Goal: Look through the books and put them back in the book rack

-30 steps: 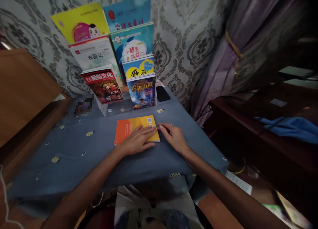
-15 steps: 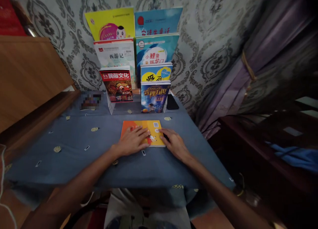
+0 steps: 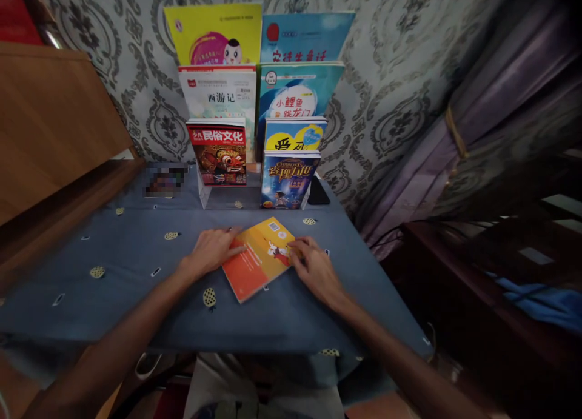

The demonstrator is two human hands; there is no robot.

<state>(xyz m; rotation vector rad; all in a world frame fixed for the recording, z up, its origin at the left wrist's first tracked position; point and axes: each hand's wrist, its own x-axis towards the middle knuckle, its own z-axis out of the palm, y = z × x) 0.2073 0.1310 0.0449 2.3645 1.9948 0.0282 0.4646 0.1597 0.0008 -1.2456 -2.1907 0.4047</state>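
An orange and yellow book lies turned at an angle on the blue tablecloth, its barcode corner pointing away from me. My left hand grips its left edge, the thumb reaching over the cover. At the right edge my right hand has its curled fingers and thumb on the book's side. Beyond it stands a clear tiered book rack with two columns of books. The lowest tier shows a red-titled magazine on the left and a dark blue book on the right.
A black phone lies to the right of the rack. A blurred-out flat item is at the back left. Wooden furniture borders the table's left side. A tied purple curtain and a dark cabinet are on the right.
The book has turned clockwise, its orange end swinging towards me. My left hand has moved off the middle of the cover to the left edge; my right hand stays at the right side.
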